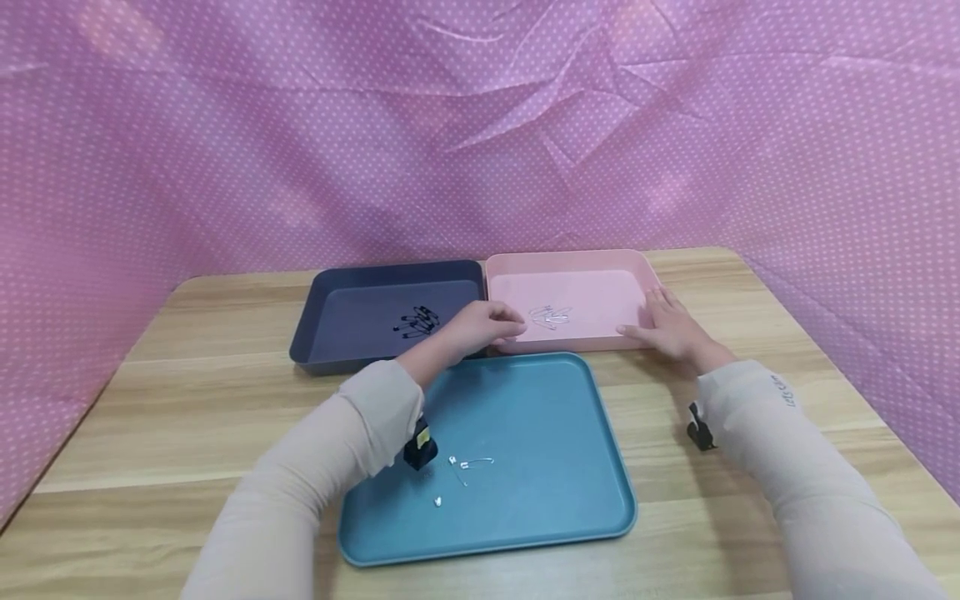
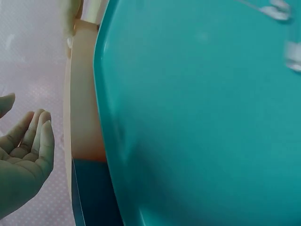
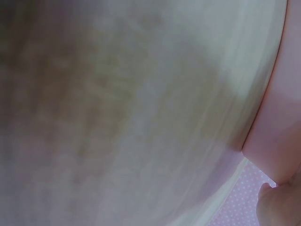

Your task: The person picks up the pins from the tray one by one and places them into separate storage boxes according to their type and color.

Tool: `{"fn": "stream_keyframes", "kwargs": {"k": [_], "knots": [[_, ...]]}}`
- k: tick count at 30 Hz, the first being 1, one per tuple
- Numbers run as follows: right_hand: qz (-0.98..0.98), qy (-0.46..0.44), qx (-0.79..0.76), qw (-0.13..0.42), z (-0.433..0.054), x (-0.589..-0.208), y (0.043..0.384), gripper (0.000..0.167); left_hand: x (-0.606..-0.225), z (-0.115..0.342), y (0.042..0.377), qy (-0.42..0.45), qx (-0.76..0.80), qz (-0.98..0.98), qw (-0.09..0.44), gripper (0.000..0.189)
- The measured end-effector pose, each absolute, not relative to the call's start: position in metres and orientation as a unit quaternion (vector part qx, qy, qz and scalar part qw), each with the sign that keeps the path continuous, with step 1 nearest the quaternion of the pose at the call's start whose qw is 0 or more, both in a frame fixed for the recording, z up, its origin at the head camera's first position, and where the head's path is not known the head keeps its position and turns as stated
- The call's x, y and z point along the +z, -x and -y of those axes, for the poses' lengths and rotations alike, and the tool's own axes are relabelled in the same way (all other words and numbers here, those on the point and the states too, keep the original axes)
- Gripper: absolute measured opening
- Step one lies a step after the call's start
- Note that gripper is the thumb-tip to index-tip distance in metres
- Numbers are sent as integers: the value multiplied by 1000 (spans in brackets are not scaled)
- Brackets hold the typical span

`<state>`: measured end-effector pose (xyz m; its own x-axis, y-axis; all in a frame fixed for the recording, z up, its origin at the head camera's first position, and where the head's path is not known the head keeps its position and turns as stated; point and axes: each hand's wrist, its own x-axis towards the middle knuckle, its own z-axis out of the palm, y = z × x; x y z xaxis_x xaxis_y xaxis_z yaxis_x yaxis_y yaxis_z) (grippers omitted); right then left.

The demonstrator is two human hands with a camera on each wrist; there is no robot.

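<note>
My left hand (image 1: 480, 325) reaches over the front left corner of the pink tray (image 1: 600, 292), fingers loosely bent. In the left wrist view its thumb stands apart from the fingers (image 2: 35, 136), with nothing visible between them. Just right of it, a small cluster of silver safety pins (image 1: 551, 317) lies in the pink tray. My right hand (image 1: 671, 329) rests at that tray's front right corner, thumb and fingers spread along the rim. Several silver safety pins (image 1: 476, 462) lie scattered on the teal tray (image 1: 540, 492), below my left forearm.
A navy tray (image 1: 360, 300) stands against the pink tray's left side, with black safety pins (image 1: 417, 322) in it. The wooden table (image 1: 187, 400) carries all three trays. Behind it hangs a pink dotted cloth (image 1: 450, 167), which also encloses both sides.
</note>
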<state>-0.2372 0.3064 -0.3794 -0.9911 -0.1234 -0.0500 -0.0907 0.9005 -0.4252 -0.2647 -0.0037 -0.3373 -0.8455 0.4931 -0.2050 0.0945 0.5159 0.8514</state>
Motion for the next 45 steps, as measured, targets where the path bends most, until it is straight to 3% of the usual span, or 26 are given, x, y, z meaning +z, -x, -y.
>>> {"fn": "stream_keyframes", "kwargs": {"k": [14,28,38,45], "knots": [[-981,54,-180,49,-305,-377,237,94,-346,64,227,-262,446,-818,250,32],[-981,58,-177,45,-308,-383,237,94,-365,117,202,-368,419,-744,369,35],[-982,56,-177,39,-310,-382,239,96,-375,130,189,-375,404,-746,374,28],[-981,60,-179,39,-308,-381,239,95,-381,133,185,-413,357,-765,341,24]]}}
